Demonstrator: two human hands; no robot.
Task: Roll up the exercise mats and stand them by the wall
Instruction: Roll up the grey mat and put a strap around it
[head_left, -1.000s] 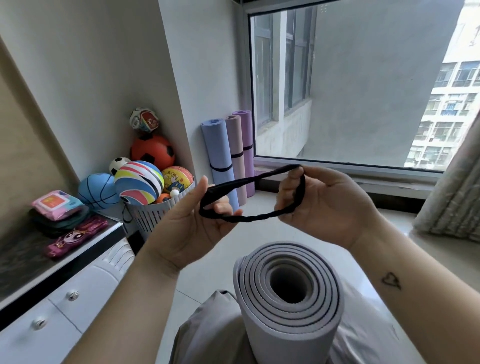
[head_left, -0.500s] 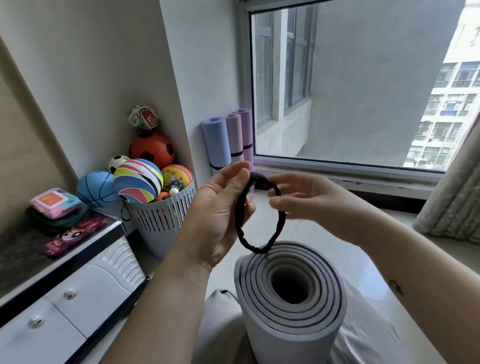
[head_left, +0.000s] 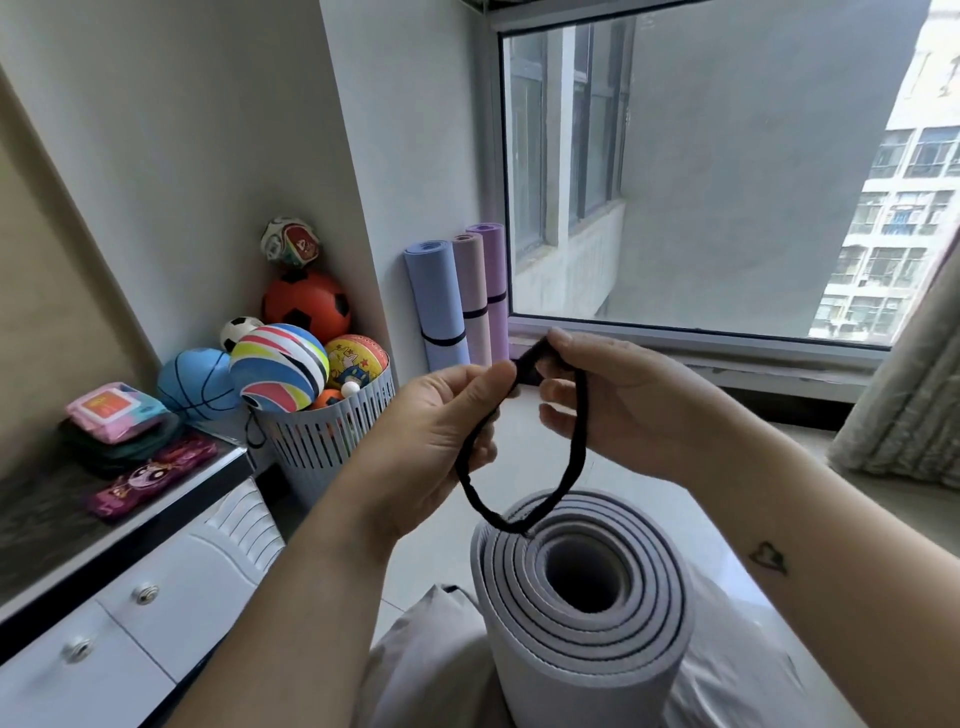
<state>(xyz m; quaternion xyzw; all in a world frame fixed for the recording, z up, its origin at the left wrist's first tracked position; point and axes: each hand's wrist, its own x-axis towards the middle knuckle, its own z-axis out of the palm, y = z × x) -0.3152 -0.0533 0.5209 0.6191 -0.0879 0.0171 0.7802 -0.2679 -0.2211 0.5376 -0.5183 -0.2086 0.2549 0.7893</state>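
A grey mat (head_left: 649, 613), rolled tight, stands on end between the person's legs, its spiral end facing up. Above it both hands hold a black band (head_left: 577, 447). The left hand (head_left: 441, 426) has a narrow grip, thumb and forefinger pinching the band near its top. The right hand (head_left: 623, 410) pinches the same top part just beside it, its other fingers loosely curled. The two grips nearly touch. The band hangs down from them as an open loop, and its lowest part reaches the far rim of the grey mat's top end; whether it touches cannot be told.

Three more rolled mats stand upright side by side against the wall (head_left: 395, 171), at the corner of the window (head_left: 727, 182): a blue mat (head_left: 434, 296), a pink mat (head_left: 474, 280) and a purple mat (head_left: 493, 270), each with a dark band around it.

To their left a white slatted basket (head_left: 332, 436) is heaped with balls (head_left: 306, 301). A dark surface (head_left: 47, 525) above white drawers carries a pink packet (head_left: 111, 408).
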